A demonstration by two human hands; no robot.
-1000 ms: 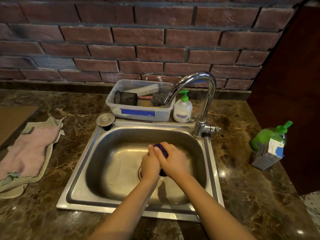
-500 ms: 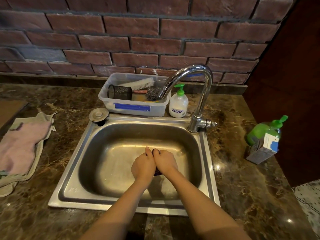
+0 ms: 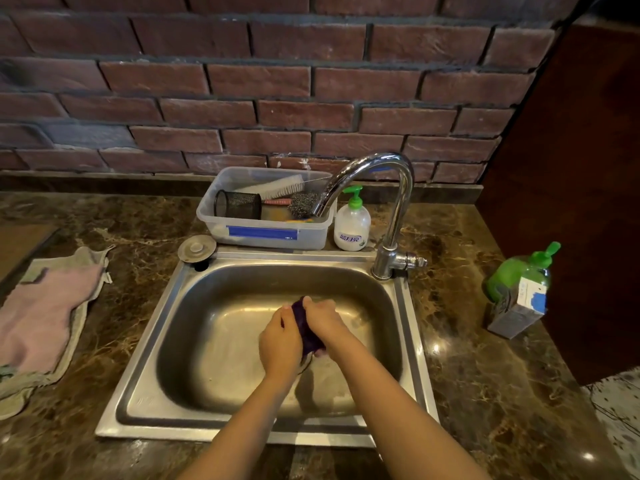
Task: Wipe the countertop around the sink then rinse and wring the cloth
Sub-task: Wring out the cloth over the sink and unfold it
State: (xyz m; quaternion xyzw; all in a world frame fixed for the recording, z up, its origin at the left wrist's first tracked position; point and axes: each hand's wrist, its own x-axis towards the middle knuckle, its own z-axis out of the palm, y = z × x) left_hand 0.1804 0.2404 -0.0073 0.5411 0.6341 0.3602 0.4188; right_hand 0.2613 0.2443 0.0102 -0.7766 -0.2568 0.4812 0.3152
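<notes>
A dark purple cloth [image 3: 304,327], bunched into a tight roll, is held over the middle of the steel sink [image 3: 194,289]. My left hand [image 3: 280,337] grips its left side and my right hand [image 3: 323,323] grips its right side, both closed around it, knuckles close together. Most of the cloth is hidden inside my hands. The chrome tap [image 3: 388,202] arches over the sink's back right corner; no water is seen running. The brown marble countertop [image 3: 467,393] surrounds the sink.
Behind the sink stand a clear plastic tub [image 3: 263,233] with brushes and a scourer, a white soap bottle [image 3: 352,226] and a sink plug [image 3: 196,248]. A pink and grey towel [image 3: 41,313] lies at the left. A green bottle [image 3: 519,268] and a small carton [image 3: 519,310] stand at the right.
My hands have twisted the cloth between them, and more purple shows between the knuckles now than half a second ago. The hands stay over the middle of the sink.
</notes>
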